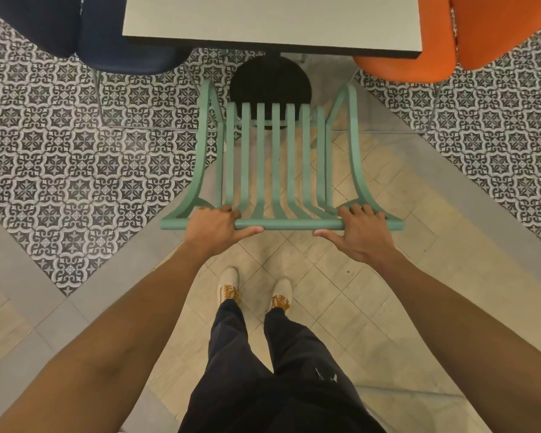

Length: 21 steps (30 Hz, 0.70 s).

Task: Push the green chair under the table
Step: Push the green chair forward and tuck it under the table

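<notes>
Green chair (275, 170) stands facing table (272, 23), front edge of seat near round black table base (270, 85), not yet tucked under. Left hand (214, 228) and right hand (358, 234) both wrapped over top back rail — fingers over far side, thumbs along near side, holding rail well apart from each other. Step in hand: push forward. Keep pressure equal through 2 hands so chair tracks straight between navy chair (107, 32) and orange chair (444, 42) — armrests likely catch otherwise. Step in behind it; ease off as legs near base.
</notes>
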Each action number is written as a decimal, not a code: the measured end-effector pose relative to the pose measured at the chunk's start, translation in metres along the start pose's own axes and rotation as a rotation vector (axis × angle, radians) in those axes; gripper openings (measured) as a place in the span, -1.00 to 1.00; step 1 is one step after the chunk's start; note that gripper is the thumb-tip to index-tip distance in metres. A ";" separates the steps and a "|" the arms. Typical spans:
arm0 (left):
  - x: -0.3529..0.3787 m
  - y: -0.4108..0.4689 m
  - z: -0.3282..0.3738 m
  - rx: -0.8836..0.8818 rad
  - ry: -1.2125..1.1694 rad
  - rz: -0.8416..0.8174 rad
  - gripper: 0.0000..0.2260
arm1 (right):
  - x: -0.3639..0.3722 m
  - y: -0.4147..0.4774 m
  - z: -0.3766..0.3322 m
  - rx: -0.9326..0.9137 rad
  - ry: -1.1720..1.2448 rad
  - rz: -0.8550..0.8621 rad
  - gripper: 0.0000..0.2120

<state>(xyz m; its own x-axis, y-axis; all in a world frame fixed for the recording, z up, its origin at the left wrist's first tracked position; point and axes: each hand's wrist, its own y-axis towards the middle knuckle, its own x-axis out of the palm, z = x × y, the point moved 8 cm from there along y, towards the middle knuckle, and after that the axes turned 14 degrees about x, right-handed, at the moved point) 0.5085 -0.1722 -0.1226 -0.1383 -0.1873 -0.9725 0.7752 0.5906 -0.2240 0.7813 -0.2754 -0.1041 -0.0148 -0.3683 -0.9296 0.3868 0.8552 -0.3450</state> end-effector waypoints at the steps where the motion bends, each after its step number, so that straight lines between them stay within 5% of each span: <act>1: -0.001 0.003 -0.002 -0.003 0.003 -0.001 -0.18 | -0.001 0.003 0.000 0.001 0.004 -0.002 -0.09; 13: -0.010 0.039 -0.026 -0.020 -0.011 0.001 -0.07 | -0.017 0.044 -0.002 -0.006 -0.011 0.007 -0.06; 21: -0.017 0.060 -0.038 -0.023 -0.033 0.041 -0.17 | -0.021 0.072 0.001 -0.012 0.004 0.021 -0.10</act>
<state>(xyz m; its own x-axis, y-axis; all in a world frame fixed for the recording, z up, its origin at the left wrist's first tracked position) 0.5336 -0.1040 -0.1221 -0.0860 -0.1876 -0.9785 0.7651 0.6166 -0.1854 0.8100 -0.2067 -0.1091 -0.0106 -0.3490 -0.9371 0.3763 0.8668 -0.3271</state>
